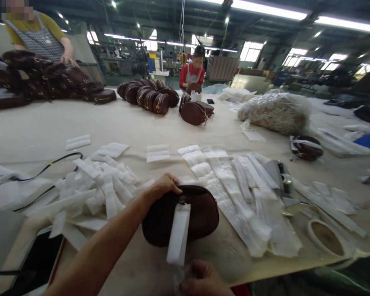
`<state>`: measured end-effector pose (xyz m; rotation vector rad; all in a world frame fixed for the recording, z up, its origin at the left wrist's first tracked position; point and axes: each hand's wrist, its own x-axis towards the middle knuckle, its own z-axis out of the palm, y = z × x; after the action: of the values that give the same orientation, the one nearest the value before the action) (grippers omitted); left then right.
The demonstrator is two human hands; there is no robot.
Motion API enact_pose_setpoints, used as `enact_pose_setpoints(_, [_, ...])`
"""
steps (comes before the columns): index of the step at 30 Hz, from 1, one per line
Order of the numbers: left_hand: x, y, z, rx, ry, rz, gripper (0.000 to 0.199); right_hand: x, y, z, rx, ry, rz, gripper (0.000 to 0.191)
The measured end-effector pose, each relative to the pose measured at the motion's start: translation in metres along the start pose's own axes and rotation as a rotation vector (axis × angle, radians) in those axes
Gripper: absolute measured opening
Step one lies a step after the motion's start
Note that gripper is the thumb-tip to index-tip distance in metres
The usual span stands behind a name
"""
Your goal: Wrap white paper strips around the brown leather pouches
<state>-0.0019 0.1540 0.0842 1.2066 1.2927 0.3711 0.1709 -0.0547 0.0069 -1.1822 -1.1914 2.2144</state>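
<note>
My left hand (165, 185) is closed on the top edge of a small dark brown zipped bag (203, 218), thumb toward me. A folded white padding strip (179, 236) hangs down the bag's near side from the small tab near its top. Below it, my right hand (203, 279) has its fingers pinched on a thin see-through strip (178, 279) at the padding strip's lower end. Part of my right hand is cut off by the bottom of the view.
Left lie a heap of white strips (107, 185) and a phone (40, 259); right, white padding sheets (225, 185), a tape dispenser (285, 181) and a tape roll (325, 238). Brown bags (151, 96) and a plastic-wrapped bundle (274, 111) stand farther back. Two people (193, 74) work across the table.
</note>
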Motion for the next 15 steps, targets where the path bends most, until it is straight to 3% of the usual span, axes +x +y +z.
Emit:
enact_pose_setpoints(3, [0.022, -0.016, 0.008, 0.095, -0.112, -0.057, 0.022, -0.023, -0.023, -0.008, -0.247, -0.077, -0.046, 0.037])
enact_pose_setpoints(4, [0.025, -0.019, 0.01, 0.116, -0.139, -0.057, 0.023, -0.029, -0.034, -0.014, -0.349, -0.046, -0.106, 0.035])
enact_pose_setpoints(5, [0.028, -0.022, 0.01, 0.131, -0.16, -0.052, 0.023, -0.033, -0.048, -0.022, -0.442, 0.048, -0.186, 0.034])
enact_pose_setpoints(7, [0.031, -0.026, 0.009, 0.152, -0.19, -0.03, 0.023, -0.03, -0.076, -0.043, -0.613, 0.399, -0.39, 0.029])
enact_pose_setpoints(9, [0.032, -0.029, 0.007, 0.166, -0.207, -0.006, 0.022, -0.01, -0.103, -0.065, -0.799, 0.735, -0.576, 0.019])
enact_pose_setpoints(10, [0.032, -0.03, 0.006, 0.174, -0.211, 0.003, 0.022, 0.007, -0.115, -0.075, -0.889, 0.814, -0.628, 0.02])
enact_pose_setpoints(13, [0.035, -0.034, 0.005, 0.2, -0.202, 0.021, 0.021, 0.063, -0.139, -0.094, -0.99, 0.779, -0.583, 0.042])
enact_pose_setpoints(15, [0.036, -0.035, 0.005, 0.213, -0.193, 0.031, 0.02, 0.093, -0.146, -0.098, -0.988, 0.689, -0.536, 0.034])
